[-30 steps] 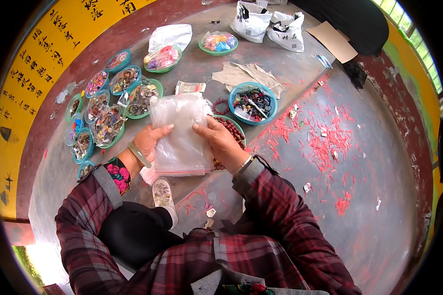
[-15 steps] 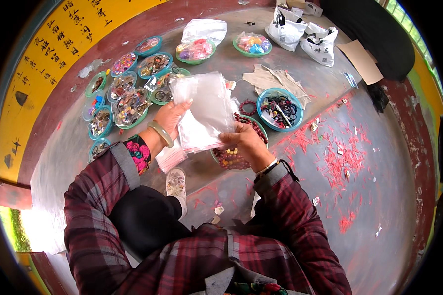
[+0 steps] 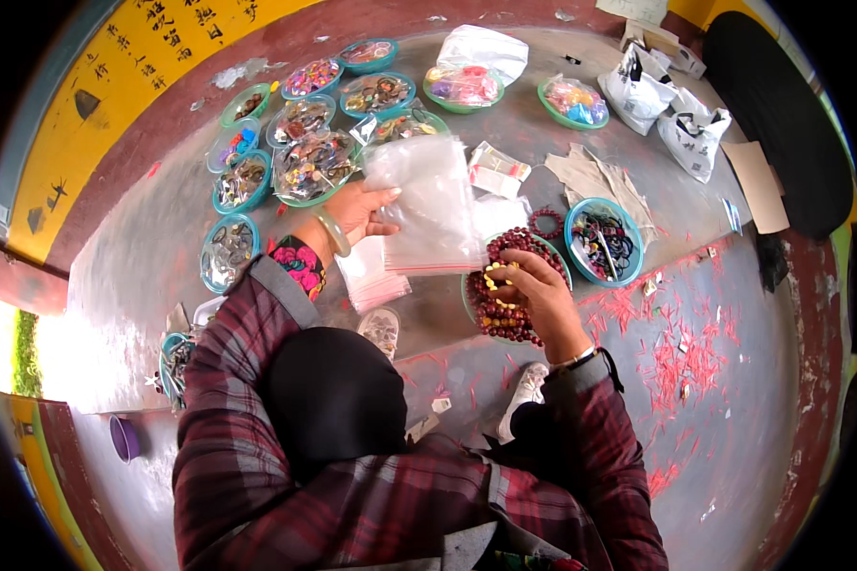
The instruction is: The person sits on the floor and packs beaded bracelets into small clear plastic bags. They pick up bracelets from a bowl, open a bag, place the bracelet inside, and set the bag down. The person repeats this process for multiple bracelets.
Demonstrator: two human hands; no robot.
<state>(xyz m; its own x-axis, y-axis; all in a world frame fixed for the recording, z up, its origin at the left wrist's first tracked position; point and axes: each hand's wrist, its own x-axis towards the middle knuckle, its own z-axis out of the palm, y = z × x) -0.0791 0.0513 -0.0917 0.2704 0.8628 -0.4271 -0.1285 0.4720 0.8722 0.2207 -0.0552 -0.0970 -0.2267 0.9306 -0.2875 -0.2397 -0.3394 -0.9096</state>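
Observation:
My left hand (image 3: pixel 354 215) is closed on the edge of a stack of clear plastic bags (image 3: pixel 427 205) with a red strip along the near edge. More bags (image 3: pixel 373 285) with red-striped ends lie below the stack. My right hand (image 3: pixel 548 303) is apart from the stack, over the green basin of bead bracelets (image 3: pixel 509 328). Its fingers are loosely bent and spaced apart, close to some yellow beads; I see nothing held in them. Dark red and amber beads fill that basin, partly covered by the hand.
A blue basin of dark cords (image 3: pixel 607 244) stands to the right, near a beige cloth (image 3: pixel 605 183). Several basins of bagged trinkets (image 3: pixel 316 164) crowd the left. White bags (image 3: pixel 638 88) sit at the far right. Red scraps (image 3: pixel 686 352) litter the lower floor beyond the step's edge.
My right hand has let go of the plastic bags and moved right, over the bead bracelets. My left hand still holds the stack. The view has shifted left.

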